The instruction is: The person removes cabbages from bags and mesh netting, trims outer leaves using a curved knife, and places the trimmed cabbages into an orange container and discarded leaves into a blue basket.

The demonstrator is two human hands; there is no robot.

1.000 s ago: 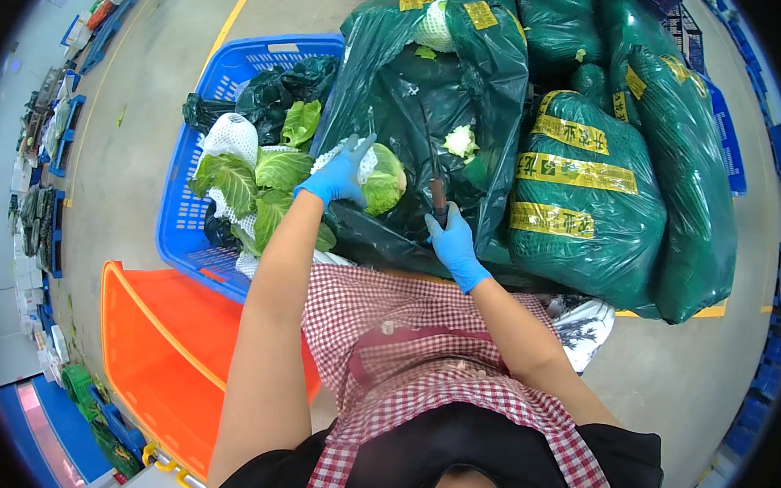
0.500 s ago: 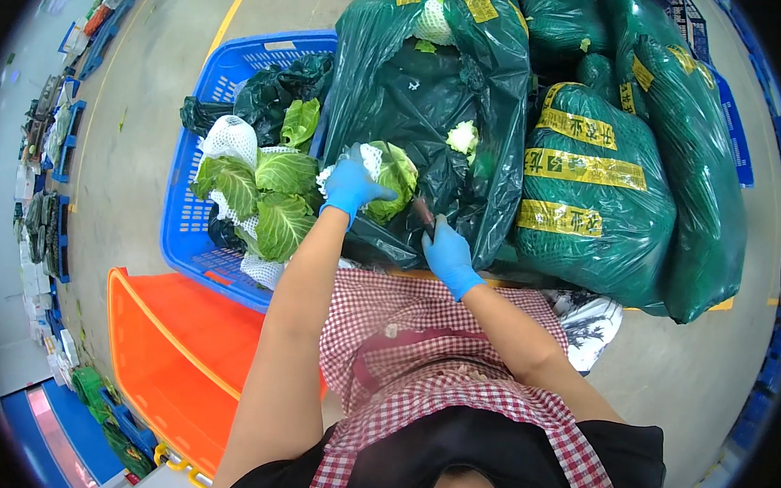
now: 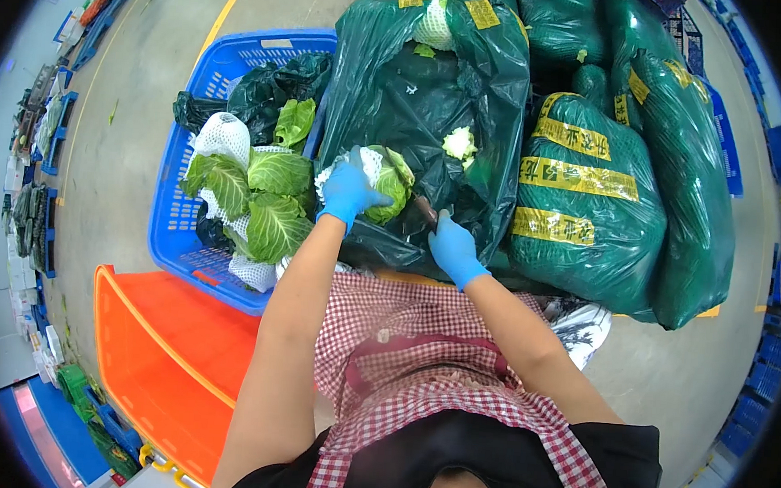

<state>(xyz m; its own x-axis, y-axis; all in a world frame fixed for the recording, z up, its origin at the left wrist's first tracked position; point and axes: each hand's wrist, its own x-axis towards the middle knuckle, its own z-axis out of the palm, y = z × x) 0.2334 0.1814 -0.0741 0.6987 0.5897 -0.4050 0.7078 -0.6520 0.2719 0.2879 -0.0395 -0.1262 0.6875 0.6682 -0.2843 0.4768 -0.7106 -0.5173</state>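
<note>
Within the open green plastic bag (image 3: 382, 82), my left hand (image 3: 349, 190), in a blue glove, is closed on a leafy green cabbage-like head (image 3: 394, 189) partly covered by a white foam net. My right hand (image 3: 454, 250), also blue-gloved, grips a short brown knife-like tool (image 3: 425, 211); its tip points toward the head, and whether they touch I cannot tell. Beyond my right hand lies a small white cauliflower piece (image 3: 458, 144) on the bag's plastic. At the bag's far side rests another head in a foam net (image 3: 435, 25).
At left, a blue basket (image 3: 166, 199) holds several leafy heads (image 3: 277, 226) in foam nets and crumpled dark green plastic (image 3: 274, 98). An orange bin (image 3: 165, 346) stands nearer. Full green bags (image 3: 578, 247) with yellow tape are piled at right.
The whole view has shifted slightly. The leafy head has turned a little in my left hand, showing more of its rounded green side. Both hands keep their holds.
</note>
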